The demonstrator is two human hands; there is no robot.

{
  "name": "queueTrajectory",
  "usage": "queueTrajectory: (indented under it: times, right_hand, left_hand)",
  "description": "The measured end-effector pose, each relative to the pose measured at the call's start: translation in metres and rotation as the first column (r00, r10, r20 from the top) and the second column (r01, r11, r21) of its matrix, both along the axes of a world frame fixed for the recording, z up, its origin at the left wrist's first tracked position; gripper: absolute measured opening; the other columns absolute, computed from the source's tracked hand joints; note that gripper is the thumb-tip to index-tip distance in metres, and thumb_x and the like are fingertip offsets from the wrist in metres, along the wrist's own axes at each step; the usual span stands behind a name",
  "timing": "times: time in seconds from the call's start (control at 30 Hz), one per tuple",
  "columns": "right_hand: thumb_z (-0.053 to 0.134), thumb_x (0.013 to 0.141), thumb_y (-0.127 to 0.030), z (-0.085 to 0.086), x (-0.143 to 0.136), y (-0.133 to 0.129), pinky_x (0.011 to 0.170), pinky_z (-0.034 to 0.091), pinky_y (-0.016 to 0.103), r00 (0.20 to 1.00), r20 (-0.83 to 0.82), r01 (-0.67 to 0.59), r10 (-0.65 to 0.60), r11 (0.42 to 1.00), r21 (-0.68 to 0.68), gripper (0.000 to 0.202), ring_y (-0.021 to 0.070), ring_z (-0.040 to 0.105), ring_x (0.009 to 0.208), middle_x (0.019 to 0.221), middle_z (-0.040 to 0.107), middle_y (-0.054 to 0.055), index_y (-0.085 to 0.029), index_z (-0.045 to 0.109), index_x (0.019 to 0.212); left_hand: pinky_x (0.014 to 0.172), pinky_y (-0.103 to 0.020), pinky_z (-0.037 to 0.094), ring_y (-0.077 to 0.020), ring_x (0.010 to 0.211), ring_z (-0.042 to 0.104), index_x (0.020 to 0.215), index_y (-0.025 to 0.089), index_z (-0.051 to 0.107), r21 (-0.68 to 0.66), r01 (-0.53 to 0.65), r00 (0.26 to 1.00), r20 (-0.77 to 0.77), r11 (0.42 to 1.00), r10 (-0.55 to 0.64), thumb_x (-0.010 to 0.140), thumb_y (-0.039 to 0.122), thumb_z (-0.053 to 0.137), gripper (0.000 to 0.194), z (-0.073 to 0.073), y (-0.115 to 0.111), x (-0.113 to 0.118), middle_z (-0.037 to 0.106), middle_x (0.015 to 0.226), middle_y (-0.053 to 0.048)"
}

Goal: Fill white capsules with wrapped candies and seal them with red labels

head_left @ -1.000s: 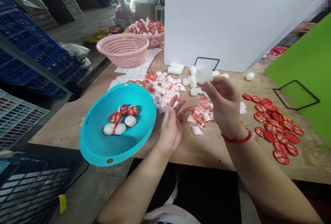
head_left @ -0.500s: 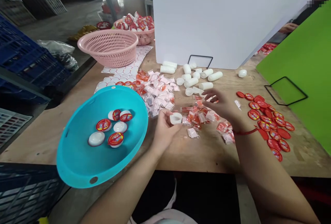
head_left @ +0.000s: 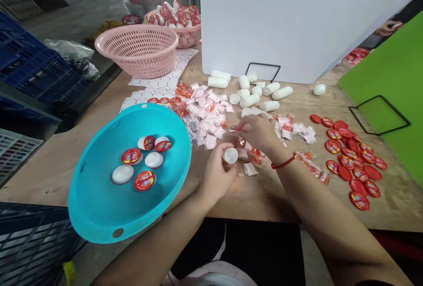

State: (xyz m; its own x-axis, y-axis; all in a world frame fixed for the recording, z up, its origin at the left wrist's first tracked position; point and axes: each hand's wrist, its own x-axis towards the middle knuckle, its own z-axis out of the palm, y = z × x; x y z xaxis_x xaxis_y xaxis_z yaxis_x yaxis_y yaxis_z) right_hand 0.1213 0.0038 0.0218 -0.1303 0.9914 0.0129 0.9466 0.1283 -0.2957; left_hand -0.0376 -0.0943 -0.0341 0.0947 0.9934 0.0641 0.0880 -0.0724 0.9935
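My left hand (head_left: 216, 173) is closed around a small white plastic cup (head_left: 231, 155), its round mouth turned toward me. Just beyond it, my right hand (head_left: 259, 134) reaches over the small sealed packets, fingers drawn together and pointing left. A bit of red shows at its fingertips, but what they pinch is unclear. Below that hand lie red and pink packets (head_left: 250, 169), and a bigger heap of pink packets (head_left: 206, 118) spreads to the left. White cups (head_left: 249, 101), some stacked into tubes, lie behind. Red round lids (head_left: 345, 161) with printed labels are scattered at the right.
At left, a blue basin (head_left: 99, 202) holds several white-and-red capsules. Behind it are a pink basket (head_left: 142, 59) and another basket (head_left: 188, 37) full of capsules. A white panel (head_left: 257, 21) and green panel (head_left: 396, 83) stand at the back and right. Another person's hand (head_left: 388, 28) shows beyond.
My right hand has moved left and closer to the cup, its fingers coming together. The cup in my left hand has turned its mouth more toward me. The view has shifted slightly.
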Motion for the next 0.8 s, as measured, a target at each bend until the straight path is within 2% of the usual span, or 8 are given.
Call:
queueTrajectory:
  times: [0.1,0.17,0.23,0.43,0.53,0.6,0.67,0.8]
  right_hand:
    - [0.069,0.08,-0.021,-0.002,-0.017,0.009,0.085,0.034,0.036,0.972,-0.105,-0.214,0.212,0.977,-0.011,0.004,0.0245,0.059,0.097,0.095,0.075,0.003,-0.022,0.072,0.083]
    - [0.067,0.077,-0.014,-0.006,-0.031,0.015,0.082,0.034,0.034,0.945,-0.053,-0.326,0.324,0.944,-0.052,0.008,0.0235,0.059,0.097,0.093,0.074,0.003,-0.02,0.07,0.079]
    - [0.065,0.076,-0.009,-0.01,-0.041,0.021,0.08,0.033,0.033,0.928,0.027,-0.368,0.372,0.925,-0.097,0.011,0.0239,0.058,0.096,0.091,0.074,0.004,-0.019,0.069,0.077]
    - [0.066,0.075,-0.011,-0.009,-0.023,0.018,0.077,0.033,0.035,0.936,0.084,-0.345,0.341,0.938,0.028,0.008,0.0249,0.058,0.092,0.084,0.071,0.006,-0.019,0.068,0.074]
    - [0.068,0.08,-0.019,-0.001,-0.003,-0.004,0.072,0.039,0.032,0.944,-0.232,-0.2,0.234,0.966,0.163,0.01,0.0189,0.058,0.077,0.077,0.067,0.004,-0.018,0.064,0.071]
    - [0.071,0.082,-0.027,0.005,0.004,-0.027,0.067,0.043,0.029,0.856,-0.485,-0.117,0.18,0.98,0.159,0.015,0.017,0.059,0.071,0.076,0.067,0.002,-0.019,0.061,0.074]
    - [0.071,0.085,-0.03,0.01,0.003,-0.051,0.065,0.045,0.029,0.79,-0.579,-0.143,0.199,0.979,0.142,0.016,0.0164,0.06,0.07,0.077,0.068,0.002,-0.02,0.061,0.078]
    - [0.065,0.088,-0.015,0.013,-0.008,-0.085,0.073,0.045,0.032,0.89,-0.301,-0.266,0.342,0.927,0.264,0.008,0.0189,0.058,0.077,0.077,0.067,0.003,-0.02,0.064,0.081]
  left_hand:
    - [0.09,-0.032,0.052,-0.0201,0.103,0.065,0.115,0.021,0.058,0.033,0.209,0.977,0.041,0.977,-0.211,0.077,0.007,0.063,0.041,0.009,-0.006,-0.002,0.066,0.113,-0.005]
    - [0.092,-0.032,0.051,-0.0201,0.103,0.065,0.111,0.021,0.06,0.101,0.347,0.936,0.027,0.932,-0.351,0.077,0.006,0.062,0.037,0.016,-0.01,-0.004,0.067,0.11,-0.005]
    - [0.095,-0.032,0.049,-0.0204,0.106,0.063,0.11,0.021,0.061,0.147,0.387,0.92,0.004,0.91,-0.392,0.079,0.006,0.061,0.034,0.02,-0.012,-0.006,0.067,0.11,-0.005]
    - [0.099,-0.033,0.046,-0.0203,0.11,0.062,0.113,0.023,0.063,-0.009,0.206,0.973,0.113,0.979,-0.203,0.092,0.017,0.056,0.023,0.013,-0.007,-0.008,0.066,0.116,-0.005]
    - [0.102,-0.033,0.045,-0.02,0.113,0.062,0.118,0.023,0.063,-0.11,0.144,0.968,0.223,0.983,-0.117,0.094,0.022,0.056,0.026,0.007,-0.003,-0.005,0.067,0.12,-0.005]
    - [0.105,-0.034,0.045,-0.0213,0.118,0.061,0.123,0.023,0.062,-0.158,0.145,0.938,0.337,0.977,-0.085,0.088,0.024,0.065,0.035,0.005,-0.002,-0.003,0.066,0.128,-0.006]
    - [0.106,-0.035,0.045,-0.0235,0.122,0.06,0.129,0.023,0.061,-0.198,0.198,0.88,0.467,0.96,-0.085,0.08,0.025,0.075,0.052,0.005,-0.003,-0.001,0.064,0.135,-0.007]
    - [0.108,-0.037,0.046,-0.0248,0.124,0.061,0.126,0.023,0.066,-0.239,0.225,0.836,0.545,0.944,-0.061,0.083,0.037,0.076,0.047,0.004,-0.005,0.0,0.068,0.13,-0.008]
